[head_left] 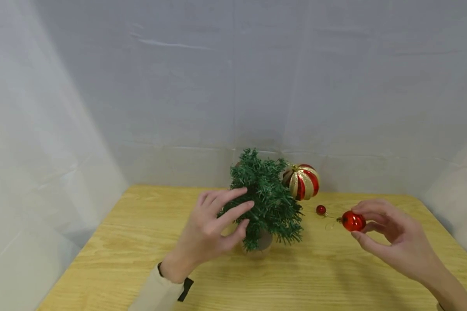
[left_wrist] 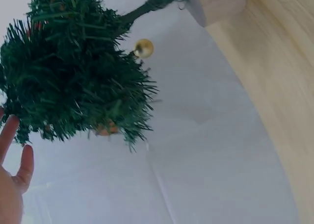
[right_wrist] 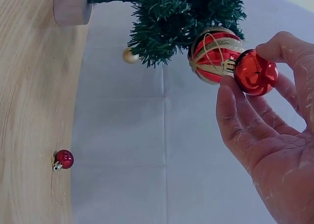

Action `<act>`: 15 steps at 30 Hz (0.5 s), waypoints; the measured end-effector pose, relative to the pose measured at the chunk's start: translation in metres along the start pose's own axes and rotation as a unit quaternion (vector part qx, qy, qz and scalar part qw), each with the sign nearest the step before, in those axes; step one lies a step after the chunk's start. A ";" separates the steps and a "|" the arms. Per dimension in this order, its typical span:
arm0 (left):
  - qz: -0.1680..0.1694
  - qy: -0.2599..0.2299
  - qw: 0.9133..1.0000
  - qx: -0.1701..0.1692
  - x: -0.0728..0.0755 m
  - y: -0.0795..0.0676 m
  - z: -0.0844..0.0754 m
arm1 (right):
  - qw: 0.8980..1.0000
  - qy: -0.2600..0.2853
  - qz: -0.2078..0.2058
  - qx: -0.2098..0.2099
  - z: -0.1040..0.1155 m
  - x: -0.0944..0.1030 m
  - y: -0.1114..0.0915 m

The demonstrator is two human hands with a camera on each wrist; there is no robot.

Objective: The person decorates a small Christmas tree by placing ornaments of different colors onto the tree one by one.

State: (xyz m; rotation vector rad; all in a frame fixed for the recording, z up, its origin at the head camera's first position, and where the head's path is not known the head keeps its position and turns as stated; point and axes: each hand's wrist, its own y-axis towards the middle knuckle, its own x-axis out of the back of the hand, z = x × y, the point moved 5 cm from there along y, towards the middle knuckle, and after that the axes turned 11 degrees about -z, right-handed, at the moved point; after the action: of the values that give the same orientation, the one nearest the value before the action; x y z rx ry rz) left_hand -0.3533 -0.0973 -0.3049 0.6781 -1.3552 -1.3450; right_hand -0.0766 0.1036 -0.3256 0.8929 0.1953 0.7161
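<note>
A small green artificial Christmas tree [head_left: 263, 194] stands on the table, its base [head_left: 261, 242] showing below the branches. My left hand [head_left: 212, 226] is at the tree's left side with fingers spread and nothing gripped; whether the fingertips touch the branches, I cannot tell. To the right of the tree, my right hand [head_left: 397, 235] pinches a shiny red bauble [head_left: 354, 221] between thumb and fingers. The bauble's gold cap points toward the tree, and a thin loop [right_wrist: 214, 45] hangs from it. A larger red-and-gold striped bauble [head_left: 303, 182] shows at the tree's right side.
On the wooden table [head_left: 148, 233], a small dark red bauble [head_left: 321, 210] lies between the tree and my right hand. A gold bauble [left_wrist: 144, 48] is at the branches in the left wrist view. Pale sheeting [head_left: 179, 86] surrounds the table at the back and sides.
</note>
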 end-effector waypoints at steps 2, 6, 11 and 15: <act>0.010 -0.003 1.000 0.011 0.001 -0.004 0.003 | 1.000 0.003 -0.001 0.006 0.001 0.000 0.000; 0.019 -0.007 1.000 0.015 0.001 -0.009 0.005 | 1.000 -0.005 -0.004 0.004 0.004 -0.002 -0.001; 0.024 -0.013 1.000 0.015 0.000 -0.011 0.005 | 1.000 0.010 -0.008 0.010 0.008 -0.005 -0.001; 0.025 -0.016 0.999 0.018 0.000 -0.012 0.005 | 0.999 0.033 -0.009 0.023 0.010 -0.007 -0.001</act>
State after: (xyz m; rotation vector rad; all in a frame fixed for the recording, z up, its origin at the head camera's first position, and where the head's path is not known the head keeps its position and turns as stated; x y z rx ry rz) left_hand -0.3610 -0.0979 -0.3153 0.6449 -1.4173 -1.2989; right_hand -0.0774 0.0922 -0.3209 0.9112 0.2804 0.7270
